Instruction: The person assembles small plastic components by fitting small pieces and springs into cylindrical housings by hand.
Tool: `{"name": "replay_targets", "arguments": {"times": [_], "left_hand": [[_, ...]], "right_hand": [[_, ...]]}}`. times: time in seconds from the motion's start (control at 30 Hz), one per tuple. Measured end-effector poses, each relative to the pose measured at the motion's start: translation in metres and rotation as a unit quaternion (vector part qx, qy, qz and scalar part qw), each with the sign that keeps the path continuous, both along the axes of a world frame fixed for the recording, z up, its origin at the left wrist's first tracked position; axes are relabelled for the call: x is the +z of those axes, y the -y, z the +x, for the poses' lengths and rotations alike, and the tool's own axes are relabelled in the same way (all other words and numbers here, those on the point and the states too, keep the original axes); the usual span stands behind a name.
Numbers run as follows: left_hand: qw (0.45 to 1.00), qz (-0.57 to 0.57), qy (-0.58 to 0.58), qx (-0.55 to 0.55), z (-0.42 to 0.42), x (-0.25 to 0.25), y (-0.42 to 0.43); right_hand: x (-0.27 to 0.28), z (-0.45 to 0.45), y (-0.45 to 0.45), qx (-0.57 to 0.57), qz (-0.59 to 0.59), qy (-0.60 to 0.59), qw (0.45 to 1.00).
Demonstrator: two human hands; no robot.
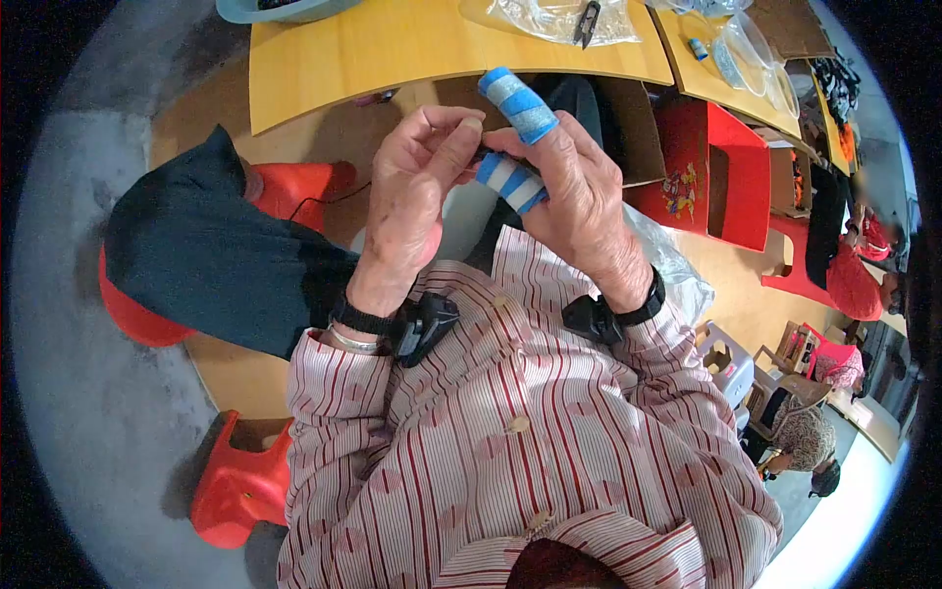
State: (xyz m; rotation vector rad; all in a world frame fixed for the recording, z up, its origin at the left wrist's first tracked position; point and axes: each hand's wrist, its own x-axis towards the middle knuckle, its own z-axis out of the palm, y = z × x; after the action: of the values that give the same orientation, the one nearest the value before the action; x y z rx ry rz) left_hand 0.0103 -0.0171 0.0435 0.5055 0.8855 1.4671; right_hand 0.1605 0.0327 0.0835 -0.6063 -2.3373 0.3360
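My left hand (417,187) is closed, thumb and forefinger pinched together at their tips. My right hand (579,191) faces it, with blue-and-white striped tape (520,106) around one finger and a similar wrap (510,184) on another digit. Between these wrapped digits, close to my left fingertips, sits a small dark thing (481,153), mostly hidden and too small to name. A thin black cord (339,199) runs out to the left from behind my left hand. Both hands are raised over my lap, just short of the table edge. Black straps with dark devices circle both wrists.
Ahead is a yellow wooden table (373,59), with thread snips (587,25) on a clear plastic bag (520,15) and a blue basin (285,10). A red box (692,167) stands to the right. Red stools (235,481) are at left; other people sit at far right.
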Motion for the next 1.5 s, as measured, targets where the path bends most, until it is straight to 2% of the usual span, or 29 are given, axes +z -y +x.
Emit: {"name": "replay_targets", "arguments": {"times": [0.23, 0.37, 0.47, 0.57, 0.63, 0.9, 1.5], "left_hand": [[0.999, 0.018, 0.044, 0.007, 0.003, 0.005, -0.001], [0.998, 0.023, 0.054, -0.013, 0.004, 0.003, -0.002], [0.996, 0.029, 0.074, -0.034, 0.004, 0.005, 0.000], [0.996, 0.042, 0.062, -0.057, 0.004, 0.006, 0.000], [0.994, 0.068, 0.040, -0.078, 0.003, 0.004, 0.000], [0.994, 0.054, 0.032, -0.094, 0.004, 0.004, 0.001], [0.993, 0.080, 0.014, -0.088, 0.003, 0.001, 0.000]], "right_hand": [[-0.008, -0.001, 0.002, -0.054, -0.118, -0.095, 0.987], [-0.002, 0.001, 0.005, -0.067, -0.200, -0.111, 0.971], [-0.004, 0.006, 0.005, -0.033, -0.299, -0.162, 0.940], [0.002, 0.011, 0.003, -0.017, -0.317, -0.196, 0.928], [0.005, 0.016, -0.003, -0.027, -0.300, -0.197, 0.933], [0.017, 0.026, -0.011, 0.003, -0.265, -0.103, 0.959], [0.021, 0.024, -0.011, -0.013, -0.184, -0.075, 0.980]]}}
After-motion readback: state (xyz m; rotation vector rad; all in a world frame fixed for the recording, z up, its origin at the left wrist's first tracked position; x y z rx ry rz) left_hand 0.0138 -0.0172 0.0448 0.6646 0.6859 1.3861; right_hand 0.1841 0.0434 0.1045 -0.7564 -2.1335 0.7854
